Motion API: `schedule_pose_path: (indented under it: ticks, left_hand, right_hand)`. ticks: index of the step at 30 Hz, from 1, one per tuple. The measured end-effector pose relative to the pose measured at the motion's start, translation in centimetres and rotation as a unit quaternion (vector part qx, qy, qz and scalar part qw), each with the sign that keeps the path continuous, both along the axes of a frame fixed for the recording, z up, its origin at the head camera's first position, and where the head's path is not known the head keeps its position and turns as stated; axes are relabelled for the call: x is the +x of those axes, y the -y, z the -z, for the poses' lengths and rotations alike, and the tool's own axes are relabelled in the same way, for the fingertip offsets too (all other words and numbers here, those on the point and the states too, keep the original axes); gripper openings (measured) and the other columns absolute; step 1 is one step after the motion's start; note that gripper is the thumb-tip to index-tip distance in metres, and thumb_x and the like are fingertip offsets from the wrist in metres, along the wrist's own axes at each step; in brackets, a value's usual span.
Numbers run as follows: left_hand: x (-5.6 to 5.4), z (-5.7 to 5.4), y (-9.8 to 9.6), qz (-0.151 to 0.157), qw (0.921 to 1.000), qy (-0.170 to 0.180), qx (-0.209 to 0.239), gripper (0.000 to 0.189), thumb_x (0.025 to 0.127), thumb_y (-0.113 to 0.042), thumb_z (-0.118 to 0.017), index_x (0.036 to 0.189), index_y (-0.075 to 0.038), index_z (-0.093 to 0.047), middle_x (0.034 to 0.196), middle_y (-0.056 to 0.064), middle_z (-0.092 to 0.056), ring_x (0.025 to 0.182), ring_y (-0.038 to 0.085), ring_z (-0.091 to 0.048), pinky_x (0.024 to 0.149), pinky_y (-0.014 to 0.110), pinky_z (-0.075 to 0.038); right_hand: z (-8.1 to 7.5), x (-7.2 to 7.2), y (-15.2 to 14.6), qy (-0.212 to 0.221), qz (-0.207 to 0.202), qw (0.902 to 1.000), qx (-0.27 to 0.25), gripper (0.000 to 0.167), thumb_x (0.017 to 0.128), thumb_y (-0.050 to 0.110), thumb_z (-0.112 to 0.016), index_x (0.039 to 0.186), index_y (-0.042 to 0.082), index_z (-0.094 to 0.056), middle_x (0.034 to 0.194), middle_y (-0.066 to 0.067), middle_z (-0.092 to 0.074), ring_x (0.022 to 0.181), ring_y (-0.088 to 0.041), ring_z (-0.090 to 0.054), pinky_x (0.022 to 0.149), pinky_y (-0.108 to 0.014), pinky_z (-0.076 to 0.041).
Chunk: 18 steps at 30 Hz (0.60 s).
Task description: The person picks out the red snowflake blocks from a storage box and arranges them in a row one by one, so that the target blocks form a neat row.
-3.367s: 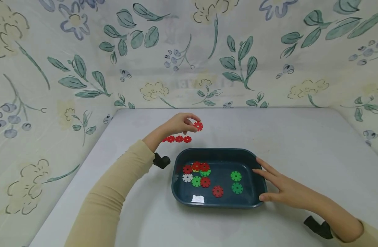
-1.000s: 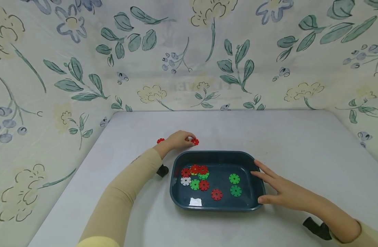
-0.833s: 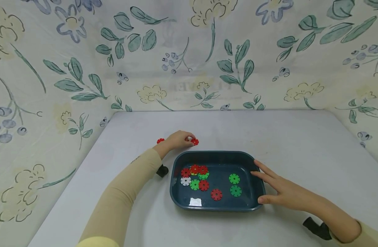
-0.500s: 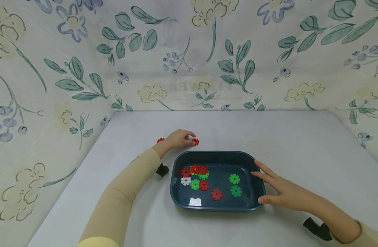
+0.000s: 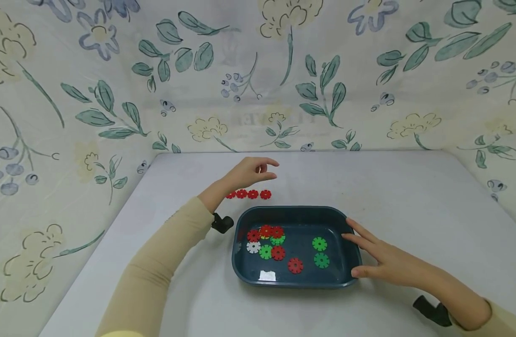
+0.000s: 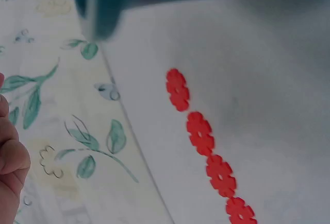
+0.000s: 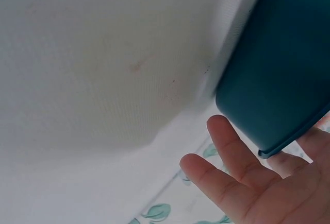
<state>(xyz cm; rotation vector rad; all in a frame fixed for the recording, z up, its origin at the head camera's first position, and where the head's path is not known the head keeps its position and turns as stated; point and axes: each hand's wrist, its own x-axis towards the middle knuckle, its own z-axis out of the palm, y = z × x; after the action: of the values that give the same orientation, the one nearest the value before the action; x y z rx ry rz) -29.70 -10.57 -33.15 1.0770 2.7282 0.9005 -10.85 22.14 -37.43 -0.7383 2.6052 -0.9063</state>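
My left hand [image 5: 250,172] hovers over the far side of the table, thumb and index finger apart with nothing between them. Just in front of it lies a row of several red notched plastic discs [image 5: 252,194], edge to edge or nearly so, partly hidden by the wrist. In the left wrist view the red discs [image 6: 200,133] form a slanting line, with a small gap after the end one. My right hand [image 5: 384,259] rests spread fingers and thumb on the right end of a dark blue tray [image 5: 300,283]. In the right wrist view, its fingers [image 7: 229,144] are mostly straight beside the tray wall.
Inside the tray, red discs [image 5: 295,265], green discs [image 5: 319,244] and a white disc [image 5: 253,247] lie loose, some overlapping on the left. The white table [image 5: 409,196] meets a floral cloth backdrop [image 5: 258,93] at its far edge.
My left hand carried a red disc earlier, set it down at the row's right end, then let go and rose away toward the back. My right hand stays at the tray.
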Motion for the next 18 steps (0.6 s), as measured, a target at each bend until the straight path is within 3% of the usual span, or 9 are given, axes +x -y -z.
schedule_pose_path:
  ticks: [5,11,14,18]
  left_hand:
    - [2.1,-1.3,-1.4,0.094,0.9955,0.001,0.010,0.037,0.084,-0.022,-0.066,0.119,-0.010,-0.060,0.073,0.000,-0.052,0.061,0.014,-0.044,0.056,0.023,-0.036]
    - [4.3,-2.0,-3.3,0.204,0.9780,0.042,0.000,0.039,0.082,-0.019,-0.069,0.117,-0.007,-0.060,0.080,-0.001,-0.058,0.062,0.014,-0.046,0.058,0.021,-0.040]
    - [4.9,-1.8,-4.2,0.246,0.9676,0.053,-0.017,0.038,0.082,-0.019,-0.069,0.117,-0.006,-0.059,0.085,0.000,-0.060,0.063,0.010,-0.048,0.060,0.020,-0.042]
    - [5.4,-0.8,-5.5,0.300,0.9472,0.073,-0.086,0.037,0.083,-0.021,-0.068,0.117,-0.007,-0.060,0.086,-0.001,-0.061,0.066,0.008,-0.048,0.063,0.018,-0.043]
  right_hand:
    - [0.0,0.0,0.0,0.005,-0.002,1.0000,-0.005,0.071,0.083,0.035,-0.065,0.139,0.006,-0.034,0.153,-0.012,0.000,0.127,-0.051,-0.028,0.078,-0.059,-0.045]
    - [0.0,-0.1,0.0,0.007,0.001,1.0000,-0.004,0.071,0.083,0.036,-0.065,0.139,0.006,-0.034,0.153,-0.013,-0.001,0.126,-0.051,-0.028,0.078,-0.059,-0.045]
    - [0.0,-0.1,0.0,0.008,0.001,1.0000,-0.002,0.071,0.083,0.036,-0.065,0.139,0.006,-0.034,0.153,-0.014,-0.001,0.126,-0.051,-0.028,0.079,-0.060,-0.044]
    - [0.0,-0.1,0.1,0.007,0.002,1.0000,0.000,0.071,0.083,0.036,-0.065,0.139,0.006,-0.034,0.153,-0.013,-0.001,0.127,-0.051,-0.027,0.078,-0.060,-0.044]
